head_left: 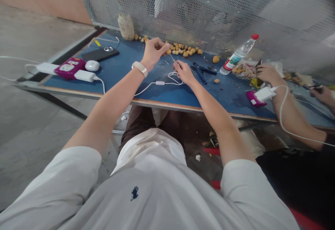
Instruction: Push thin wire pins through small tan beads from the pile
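Observation:
My left hand (154, 51) is raised over the blue table (125, 73), its fingers pinched on a small tan ball (169, 51) at the end of a thin stick (172, 57). My right hand (184, 72) is closed low on the same stick, just above a coiled white cable (167, 80). A row of similar tan balls (183, 49) lies along the far edge beside the mesh screen. A watch with a pale band sits on my left wrist.
At the left lie a black phone (100, 53), a white mouse-like case (92, 65), a magenta box (69, 67) and a white power strip (47, 68). Dark pliers (201, 71), a water bottle (239, 53) and a jar (126, 27) stand about. Another person's hands (267, 73) work at the right.

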Tool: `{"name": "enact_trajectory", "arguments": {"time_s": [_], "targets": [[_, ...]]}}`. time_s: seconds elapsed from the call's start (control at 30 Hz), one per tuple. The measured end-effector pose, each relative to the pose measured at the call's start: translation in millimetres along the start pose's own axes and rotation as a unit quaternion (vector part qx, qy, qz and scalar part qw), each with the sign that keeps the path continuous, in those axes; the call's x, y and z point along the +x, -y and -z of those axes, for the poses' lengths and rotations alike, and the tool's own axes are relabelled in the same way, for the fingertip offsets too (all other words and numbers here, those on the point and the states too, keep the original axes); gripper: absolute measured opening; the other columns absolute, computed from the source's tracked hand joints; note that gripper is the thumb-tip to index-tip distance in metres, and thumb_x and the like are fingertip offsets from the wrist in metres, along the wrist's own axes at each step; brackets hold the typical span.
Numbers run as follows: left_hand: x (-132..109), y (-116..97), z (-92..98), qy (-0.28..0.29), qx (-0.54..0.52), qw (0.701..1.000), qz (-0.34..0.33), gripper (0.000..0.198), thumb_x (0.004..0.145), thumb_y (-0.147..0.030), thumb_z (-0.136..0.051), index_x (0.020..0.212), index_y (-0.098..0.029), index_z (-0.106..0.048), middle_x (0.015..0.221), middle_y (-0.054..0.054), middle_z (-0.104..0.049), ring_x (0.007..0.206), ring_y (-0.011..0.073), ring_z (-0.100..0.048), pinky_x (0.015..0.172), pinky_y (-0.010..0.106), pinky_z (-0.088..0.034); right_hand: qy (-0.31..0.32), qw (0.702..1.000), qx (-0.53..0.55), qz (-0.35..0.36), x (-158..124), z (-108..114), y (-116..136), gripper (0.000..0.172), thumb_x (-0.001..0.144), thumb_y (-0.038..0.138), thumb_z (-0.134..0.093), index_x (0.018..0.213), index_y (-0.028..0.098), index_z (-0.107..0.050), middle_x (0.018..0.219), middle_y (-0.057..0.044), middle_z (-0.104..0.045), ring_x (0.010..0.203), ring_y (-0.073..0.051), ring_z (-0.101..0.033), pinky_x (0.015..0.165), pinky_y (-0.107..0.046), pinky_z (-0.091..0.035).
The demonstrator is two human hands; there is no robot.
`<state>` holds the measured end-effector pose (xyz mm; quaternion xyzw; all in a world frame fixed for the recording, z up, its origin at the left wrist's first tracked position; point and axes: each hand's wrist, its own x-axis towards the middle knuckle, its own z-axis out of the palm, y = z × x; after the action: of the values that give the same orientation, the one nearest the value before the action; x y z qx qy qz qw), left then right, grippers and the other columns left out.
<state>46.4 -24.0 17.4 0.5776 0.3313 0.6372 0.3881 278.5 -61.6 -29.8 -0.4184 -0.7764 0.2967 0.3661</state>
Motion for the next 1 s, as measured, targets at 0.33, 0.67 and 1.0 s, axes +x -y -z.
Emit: {"name": "enact_trajectory", "arguments": {"time_s": [0.33,0.67,1.0], "targets": [[-3,-9,-1.1,0.001,-0.001,1.0,0.005,0.057,0.104,-0.011,-0.101,0.066,-0.028,-0.061,0.073,0.001,-0.067,0.074,0.0193,-0.071,0.078,0.037,-0.062,-0.042,0.999,-0.003,0.001,-4,-3,12,0.104,0.097,0.131,-0.049,0.108,0.03,-0.072,0.088,-0.005,-0.061,0.075,-0.024,-0.063,0.06,-0.037,-0.059],[1,0,-0.8,-0.002,-0.005,1.0,-0.008,0.056,0.103,-0.012,-0.102,0.066,-0.029,-0.063,0.072,0.001,-0.07,0.072,0.0195,-0.067,0.077,0.037,-0.062,-0.044,0.999,0.004,0.002,-1,-1,-2,0.103,0.1,0.129,-0.051,0.111,0.029,-0.075,0.094,-0.007,-0.068,0.078,-0.024,-0.068,0.062,-0.039,-0.063],[-1,-5,0.6,0.012,0.016,1.0,-0.01,0.056,0.103,-0.015,-0.104,0.07,-0.028,-0.061,0.068,-0.001,-0.061,0.075,0.0213,-0.07,0.078,0.037,-0.06,-0.045,0.999,0.0,0.001,0,-2,-6,0.105,0.095,0.132,-0.049,0.107,0.03,-0.07,0.088,-0.005,-0.061,0.078,-0.025,-0.064,0.063,-0.038,-0.061]]}}
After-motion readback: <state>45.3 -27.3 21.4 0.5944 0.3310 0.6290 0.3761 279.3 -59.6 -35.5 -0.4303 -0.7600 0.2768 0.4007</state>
